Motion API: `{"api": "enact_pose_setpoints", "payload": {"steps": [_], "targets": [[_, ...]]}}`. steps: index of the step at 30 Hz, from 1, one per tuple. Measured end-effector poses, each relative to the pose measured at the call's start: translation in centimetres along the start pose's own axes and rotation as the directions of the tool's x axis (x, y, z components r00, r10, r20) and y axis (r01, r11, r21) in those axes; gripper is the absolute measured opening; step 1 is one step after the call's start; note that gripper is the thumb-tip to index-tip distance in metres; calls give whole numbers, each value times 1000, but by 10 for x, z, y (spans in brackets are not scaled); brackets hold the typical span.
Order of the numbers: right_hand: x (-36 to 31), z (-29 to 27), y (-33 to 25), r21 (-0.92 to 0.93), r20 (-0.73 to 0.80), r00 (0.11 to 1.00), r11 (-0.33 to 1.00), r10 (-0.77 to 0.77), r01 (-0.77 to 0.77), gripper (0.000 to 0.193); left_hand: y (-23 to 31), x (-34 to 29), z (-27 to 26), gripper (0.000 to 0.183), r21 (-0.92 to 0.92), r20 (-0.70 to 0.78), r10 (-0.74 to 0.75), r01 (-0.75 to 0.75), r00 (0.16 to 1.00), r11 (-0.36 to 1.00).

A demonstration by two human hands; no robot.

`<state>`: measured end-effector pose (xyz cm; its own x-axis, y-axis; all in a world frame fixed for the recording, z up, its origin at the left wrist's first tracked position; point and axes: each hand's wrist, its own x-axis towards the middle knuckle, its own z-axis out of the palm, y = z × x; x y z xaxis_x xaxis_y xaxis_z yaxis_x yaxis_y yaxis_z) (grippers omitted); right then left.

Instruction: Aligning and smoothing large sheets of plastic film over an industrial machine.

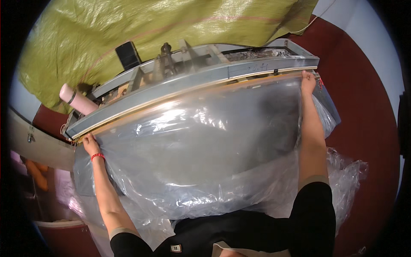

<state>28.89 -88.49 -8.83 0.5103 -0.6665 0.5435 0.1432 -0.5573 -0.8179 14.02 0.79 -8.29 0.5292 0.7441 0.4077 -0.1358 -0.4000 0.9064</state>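
Note:
A wide clear plastic sheet (201,150) stretches across a grey surface in front of me. Its far edge runs along a long metal frame (188,79) with a pale strip on its near side. At the sheet's far left corner my left hand (90,144), a red bead bracelet at the wrist, has its fingers closed on the plastic edge. My right hand (308,82) pinches the edge at the far right corner, close to the frame's right end. Both arms are spread wide and reach forward. Loose folds of plastic hang at both sides and toward my body.
Behind the frame hangs a yellow-green tarp (171,21). A pink bottle (79,99) and a dark phone (128,55) rest at the frame's back. Metal brackets (167,60) stand up in the middle. A light cabinet (40,137) is at left, and a dark red wall or floor (359,128) at right.

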Motion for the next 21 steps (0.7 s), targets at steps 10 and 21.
{"api": "enact_pose_setpoints", "payload": {"steps": [10,21], "targets": [[-12,-6,-37,-51,-80,988,990,128,-133,18,18,-9,-11,14,-139,27,-74,77,997,987],[-20,-26,-57,166,251,925,928,286,-332,25,23,-6,-23,8,-198,162,-220,250,962,948]]}}
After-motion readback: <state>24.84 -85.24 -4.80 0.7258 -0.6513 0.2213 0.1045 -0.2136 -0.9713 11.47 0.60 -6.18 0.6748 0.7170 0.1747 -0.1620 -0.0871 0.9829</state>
